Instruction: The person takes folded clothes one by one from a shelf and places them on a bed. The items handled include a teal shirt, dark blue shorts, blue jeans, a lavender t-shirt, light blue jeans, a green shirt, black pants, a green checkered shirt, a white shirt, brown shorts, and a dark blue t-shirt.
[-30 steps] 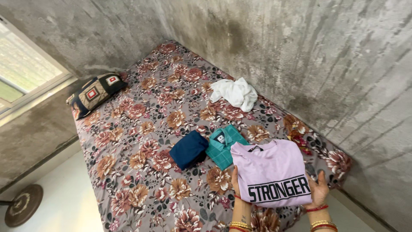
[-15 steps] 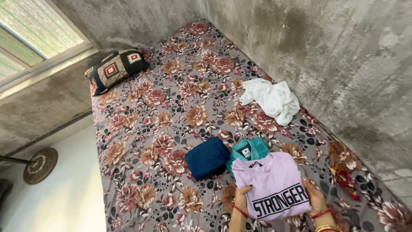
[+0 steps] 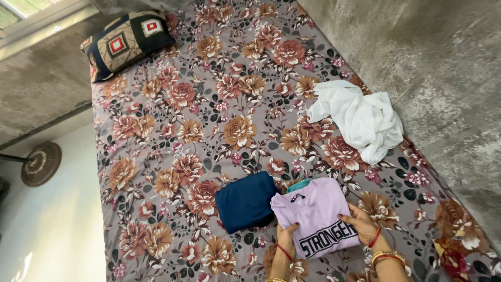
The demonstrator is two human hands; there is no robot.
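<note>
A folded lilac t-shirt (image 3: 313, 211) with black lettering lies on the flowered bed sheet (image 3: 209, 120), almost fully covering a folded teal checked shirt (image 3: 298, 185). My left hand (image 3: 286, 237) grips the lilac shirt's near left edge. My right hand (image 3: 360, 222) rests on its right edge, fingers on the cloth. Just left of the stack, touching it, sits a folded navy garment (image 3: 245, 201).
A crumpled white garment (image 3: 365, 120) lies by the concrete wall on the right. A patterned pillow (image 3: 125, 42) sits at the bed's far left corner. A round fan base (image 3: 40, 163) stands on the pale floor left of the bed.
The lilac shirt has been carried forward and set down on top of the teal shirt, which now barely shows. The view has tilted down toward the bed.
</note>
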